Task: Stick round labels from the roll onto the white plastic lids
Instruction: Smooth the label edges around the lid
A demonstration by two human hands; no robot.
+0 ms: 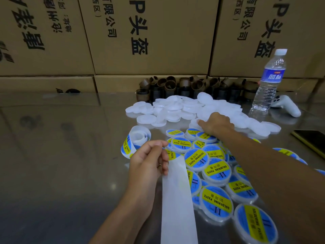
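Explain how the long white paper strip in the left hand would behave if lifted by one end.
Probably floppy: the paper strip bends where the left hand pinches it and curls at the roll. Likely very light, since it looks thin. It looks smooth, so it may slip from a loose grip.

1. Long white backing paper strip: matt, smooth, kinda waxy looking.
2. Round white plastic lids: frosted, half see-through, dull sheen.
3. Round blue-and-yellow labels: glossy print.
4. Grey metal tabletop: polished, mirrors the boxes.
5. Big brown cardboard boxes: matt, papery.
6. Clear plastic water bottle: ribbed, shiny.
7. White plastic game controller: smooth, satin.
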